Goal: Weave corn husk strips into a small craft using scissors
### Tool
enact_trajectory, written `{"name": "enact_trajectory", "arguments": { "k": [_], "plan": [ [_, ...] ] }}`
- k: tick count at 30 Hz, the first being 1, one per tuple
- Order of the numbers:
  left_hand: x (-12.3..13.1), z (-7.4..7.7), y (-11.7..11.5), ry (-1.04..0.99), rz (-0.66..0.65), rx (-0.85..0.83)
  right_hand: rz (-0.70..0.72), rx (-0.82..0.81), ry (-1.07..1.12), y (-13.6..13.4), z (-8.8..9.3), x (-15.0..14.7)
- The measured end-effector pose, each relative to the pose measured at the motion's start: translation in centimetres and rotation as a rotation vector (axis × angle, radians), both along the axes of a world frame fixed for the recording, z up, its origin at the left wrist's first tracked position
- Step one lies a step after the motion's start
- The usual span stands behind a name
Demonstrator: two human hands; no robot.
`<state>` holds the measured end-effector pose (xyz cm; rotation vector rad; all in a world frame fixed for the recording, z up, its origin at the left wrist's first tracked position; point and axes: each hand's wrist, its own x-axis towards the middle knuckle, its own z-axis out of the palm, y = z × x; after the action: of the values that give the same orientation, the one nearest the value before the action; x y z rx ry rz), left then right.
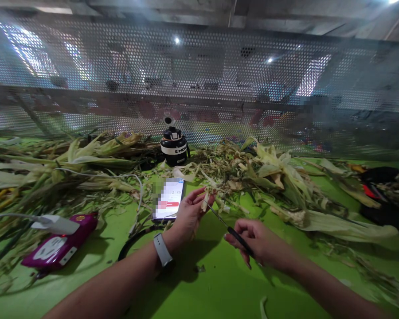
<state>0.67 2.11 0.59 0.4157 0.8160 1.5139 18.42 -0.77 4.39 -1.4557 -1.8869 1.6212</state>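
My left hand (188, 215), with a white band on its wrist, pinches a small pale piece of corn husk (205, 204) between thumb and fingers. My right hand (256, 241) is closed round the black handle of a thin metal tool (228, 228), possibly scissors or tweezers. The tool's tip points up-left and touches the husk piece. Both hands hover over the green table (219, 283), just in front of a heap of corn husks and stalks (272, 173).
A lit phone (169, 198) leans just left of my left hand. A black and white jug (174, 147) stands behind it. A magenta power bank (58, 246) with a white cable lies at left. More husks (69, 164) cover the left side. A perforated metal screen (199, 84) closes the back.
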Motion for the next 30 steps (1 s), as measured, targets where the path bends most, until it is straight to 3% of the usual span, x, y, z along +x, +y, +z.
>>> {"name": "enact_trajectory", "arguments": {
  "k": [30],
  "plan": [
    [0.2,-0.2,-0.4,0.031,-0.006,-0.006,0.016,-0.093,0.218,-0.2,-1.5,-0.5]
  ]
}}
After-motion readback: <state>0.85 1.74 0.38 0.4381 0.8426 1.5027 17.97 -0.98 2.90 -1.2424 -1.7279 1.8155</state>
